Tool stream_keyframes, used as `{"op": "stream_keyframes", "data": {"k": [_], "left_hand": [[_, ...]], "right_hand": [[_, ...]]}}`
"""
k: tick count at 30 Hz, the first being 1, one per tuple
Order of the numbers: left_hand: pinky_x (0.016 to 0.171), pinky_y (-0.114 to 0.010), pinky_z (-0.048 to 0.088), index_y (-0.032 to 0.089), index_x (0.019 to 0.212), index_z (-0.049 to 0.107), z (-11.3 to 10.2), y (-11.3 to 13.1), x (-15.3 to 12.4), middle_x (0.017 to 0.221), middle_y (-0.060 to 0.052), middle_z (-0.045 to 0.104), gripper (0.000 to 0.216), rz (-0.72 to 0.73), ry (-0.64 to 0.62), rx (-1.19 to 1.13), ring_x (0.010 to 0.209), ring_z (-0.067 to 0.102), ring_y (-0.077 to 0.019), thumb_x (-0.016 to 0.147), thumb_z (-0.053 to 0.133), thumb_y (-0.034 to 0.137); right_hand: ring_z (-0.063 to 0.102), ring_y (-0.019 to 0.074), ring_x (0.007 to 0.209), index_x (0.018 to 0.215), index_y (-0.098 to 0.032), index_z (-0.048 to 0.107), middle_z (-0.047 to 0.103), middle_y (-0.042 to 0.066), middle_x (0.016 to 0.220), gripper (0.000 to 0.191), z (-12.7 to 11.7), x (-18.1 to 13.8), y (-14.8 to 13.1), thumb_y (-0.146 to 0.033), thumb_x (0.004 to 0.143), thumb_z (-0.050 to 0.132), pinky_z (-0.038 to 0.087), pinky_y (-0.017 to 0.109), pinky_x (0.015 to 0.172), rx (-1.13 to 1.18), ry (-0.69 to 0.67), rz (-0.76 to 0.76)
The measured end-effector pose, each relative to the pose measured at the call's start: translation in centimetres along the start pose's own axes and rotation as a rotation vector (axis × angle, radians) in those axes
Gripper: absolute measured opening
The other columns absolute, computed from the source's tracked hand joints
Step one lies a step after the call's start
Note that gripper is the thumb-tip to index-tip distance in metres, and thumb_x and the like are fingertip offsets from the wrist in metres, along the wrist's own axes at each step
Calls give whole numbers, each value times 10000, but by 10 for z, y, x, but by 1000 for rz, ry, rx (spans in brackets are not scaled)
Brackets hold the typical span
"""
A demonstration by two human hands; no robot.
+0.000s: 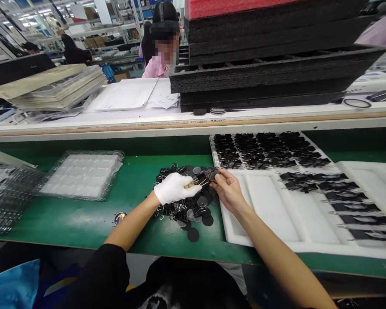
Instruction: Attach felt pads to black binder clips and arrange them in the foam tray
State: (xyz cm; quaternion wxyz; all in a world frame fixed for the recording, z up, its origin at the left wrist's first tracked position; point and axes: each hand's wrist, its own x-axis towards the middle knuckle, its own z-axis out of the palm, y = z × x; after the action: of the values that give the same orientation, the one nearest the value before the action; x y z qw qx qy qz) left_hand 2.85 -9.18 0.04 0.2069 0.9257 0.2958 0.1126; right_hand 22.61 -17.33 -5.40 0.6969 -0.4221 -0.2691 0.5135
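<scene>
My left hand [174,189], in a white glove with bare fingertips, is closed on the wire handles of a binder clip [203,183]. My bare right hand [229,189] pinches a few round black discs [213,174] right at the clip's far end. Whether the clip's jaws grip the discs cannot be made out. Below and around both hands lies a loose pile of black binder clips [172,210] and dark discs [207,220]. One disc [193,234] rests apart at the near side of the pile.
A white foam tray [273,210] on the right bears rows of clips [357,206]; another tray of clips [263,148] stands behind it. Clear plastic trays [80,176] lie left on the green table [83,223]. Black foam [260,77] is stacked on the shelf. A person sits beyond.
</scene>
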Motion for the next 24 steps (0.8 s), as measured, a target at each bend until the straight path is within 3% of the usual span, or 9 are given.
{"op": "stream_keyframes", "data": {"k": [4, 11, 16, 19, 21, 24], "left_hand": [[533, -270, 233, 201, 582, 391, 0, 0, -1, 511, 59, 322, 513, -5, -16, -29, 498, 274, -87, 934, 511, 554], [541, -288, 234, 209, 593, 437, 4, 5, 0, 504, 44, 381, 497, -24, -2, -5, 488, 348, -103, 937, 514, 560], [584, -282, 310, 218, 725, 610, -11, 1, 0, 609, 17, 567, 471, -55, -40, -38, 563, 514, -132, 1022, 395, 514], [637, -285, 341, 227, 813, 659, -24, -7, 0, 697, -1, 637, 469, -64, 63, 18, 659, 588, -153, 1058, 332, 458], [657, -291, 342, 225, 801, 660, -26, -8, 0, 735, -9, 654, 445, -23, 80, 104, 695, 599, -159, 1046, 391, 481], [725, -313, 363, 226, 889, 691, -17, -2, -1, 868, -38, 672, 395, 152, -46, 254, 812, 617, -190, 989, 519, 567]], "right_hand": [[645, 127, 684, 1001, -238, 691, 741, 13, 901, 437, -1, -1, 4, -470, 701, 909, 556, 294, 689, -94, 59, -62], [638, 139, 680, 1005, -233, 683, 708, -5, 809, 455, 1, -2, 11, -487, 697, 901, 548, 306, 702, -133, 57, -71], [670, 158, 747, 986, -261, 676, 718, -12, 858, 396, 3, -1, 7, -454, 718, 893, 574, 331, 721, 14, 29, 4], [690, 176, 790, 919, -262, 660, 723, -12, 903, 355, -1, 4, -1, -482, 737, 870, 590, 349, 710, 187, 21, 100], [666, 146, 730, 883, -255, 653, 698, -32, 841, 354, -5, 7, -4, -484, 731, 876, 576, 308, 667, 266, 60, 156], [628, 116, 684, 853, -251, 643, 668, -50, 791, 371, -8, 9, -3, -483, 709, 895, 543, 258, 611, 257, 72, 173]]}}
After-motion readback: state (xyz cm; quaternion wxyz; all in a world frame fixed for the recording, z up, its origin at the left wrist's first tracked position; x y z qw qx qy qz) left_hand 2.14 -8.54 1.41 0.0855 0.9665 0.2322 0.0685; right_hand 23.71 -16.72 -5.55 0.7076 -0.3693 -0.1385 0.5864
